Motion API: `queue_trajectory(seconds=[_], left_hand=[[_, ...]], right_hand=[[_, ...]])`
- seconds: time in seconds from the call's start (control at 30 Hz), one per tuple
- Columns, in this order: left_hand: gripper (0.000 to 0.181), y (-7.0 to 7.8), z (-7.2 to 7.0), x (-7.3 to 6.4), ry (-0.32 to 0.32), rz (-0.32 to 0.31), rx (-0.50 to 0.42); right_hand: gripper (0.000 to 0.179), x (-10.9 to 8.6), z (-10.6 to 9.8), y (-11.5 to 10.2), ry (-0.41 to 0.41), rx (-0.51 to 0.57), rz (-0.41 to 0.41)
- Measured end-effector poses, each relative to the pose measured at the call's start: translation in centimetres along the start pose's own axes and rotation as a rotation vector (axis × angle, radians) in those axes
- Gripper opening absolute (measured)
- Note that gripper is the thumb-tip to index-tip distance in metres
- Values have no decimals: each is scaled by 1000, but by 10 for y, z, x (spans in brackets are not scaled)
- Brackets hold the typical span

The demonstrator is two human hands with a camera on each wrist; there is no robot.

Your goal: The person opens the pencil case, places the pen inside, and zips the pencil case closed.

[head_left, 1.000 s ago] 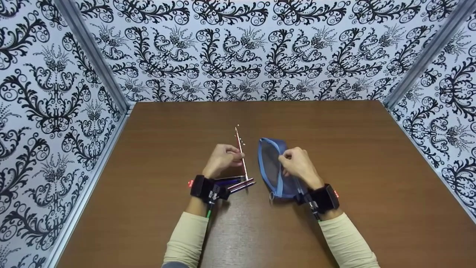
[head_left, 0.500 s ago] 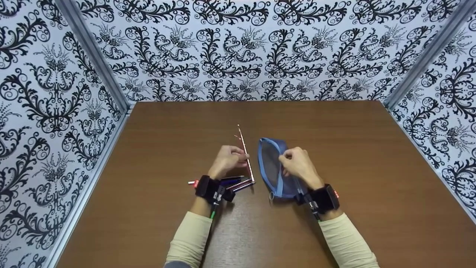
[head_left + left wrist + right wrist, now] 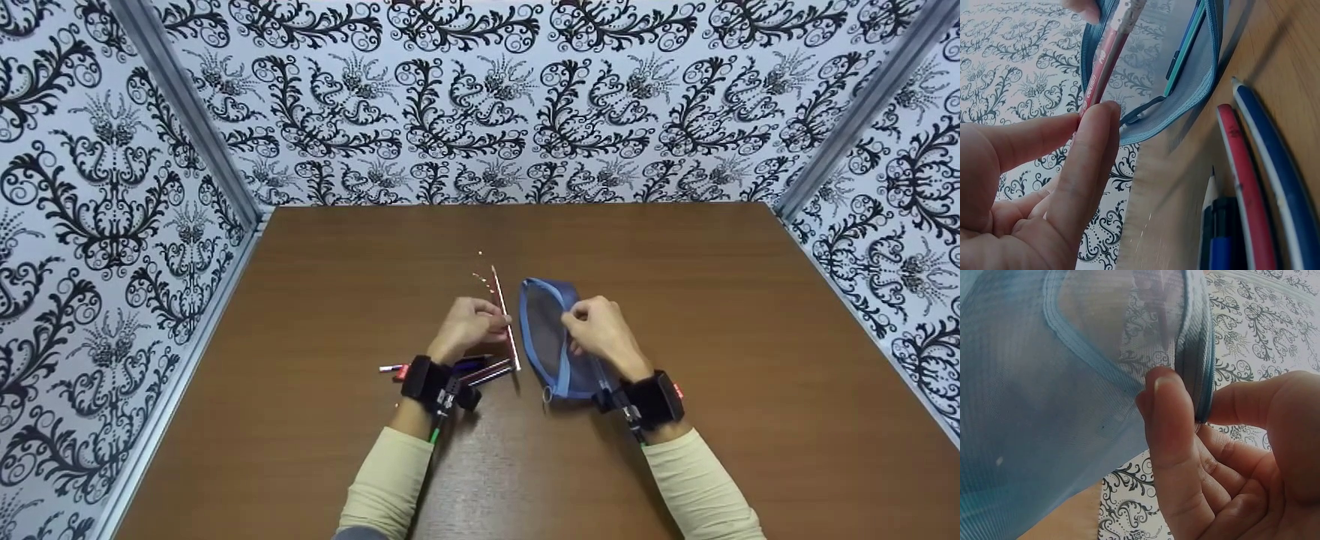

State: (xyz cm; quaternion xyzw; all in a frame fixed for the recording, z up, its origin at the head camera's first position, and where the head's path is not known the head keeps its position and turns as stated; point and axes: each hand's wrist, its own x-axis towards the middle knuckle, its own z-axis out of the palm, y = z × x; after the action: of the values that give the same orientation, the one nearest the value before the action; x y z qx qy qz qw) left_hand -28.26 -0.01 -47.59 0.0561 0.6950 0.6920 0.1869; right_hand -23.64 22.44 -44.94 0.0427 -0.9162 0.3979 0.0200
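Note:
In the head view my left hand (image 3: 472, 326) pinches a thin pencil (image 3: 505, 315) between thumb and fingers, just left of the pouch. The left wrist view shows this pencil as red with a speckled pale end, tilted in front of the pouch's mouth. My right hand (image 3: 602, 330) pinches the zipper edge of the blue mesh pouch (image 3: 526, 337), holding it open. Inside the pouch lie a teal pen (image 3: 1182, 56) and a dark slim item. Beneath my left wrist, a red pencil (image 3: 1244, 185), a blue-and-white pencil (image 3: 1272, 163) and a blue pen (image 3: 1220, 247) lie on the table.
A white-tipped stick (image 3: 388, 368) pokes out left of my left wrist. Small pale flecks (image 3: 480, 278) show on the brown table (image 3: 337, 285) beyond the left hand. Patterned walls (image 3: 480, 97) enclose the back and sides.
My left hand has moved right with the pencil, closer to the pouch. The right hand and pouch have stayed in place.

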Motion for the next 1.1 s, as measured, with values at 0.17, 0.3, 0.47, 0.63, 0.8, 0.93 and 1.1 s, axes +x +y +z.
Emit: queue_trajectory(seconds=[0.17, 0.3, 0.47, 0.63, 0.8, 0.93, 1.1], left_hand=[[11, -1, 2, 1, -18, -6, 0], [11, -1, 3, 1, -38, -22, 6], [12, -1, 4, -1, -63, -41, 34], [13, 0, 6, -2, -85, -44, 56], [13, 1, 7, -4, -120, -58, 66], [13, 2, 6, -6, -150, -51, 105], [13, 3, 7, -7, -187, -46, 154]], right_hand=[[25, 0, 0, 1, 4, -8, 2], [24, 0, 0, 0, -3, -4, 14], [23, 0, 0, 0, -10, -5, 18], [23, 1, 0, 0, -14, -7, 30], [24, 1, 0, 0, -11, 3, 27], [25, 1, 0, 0, 5, 10, 4], [25, 1, 0, 0, 11, 23, -5]])
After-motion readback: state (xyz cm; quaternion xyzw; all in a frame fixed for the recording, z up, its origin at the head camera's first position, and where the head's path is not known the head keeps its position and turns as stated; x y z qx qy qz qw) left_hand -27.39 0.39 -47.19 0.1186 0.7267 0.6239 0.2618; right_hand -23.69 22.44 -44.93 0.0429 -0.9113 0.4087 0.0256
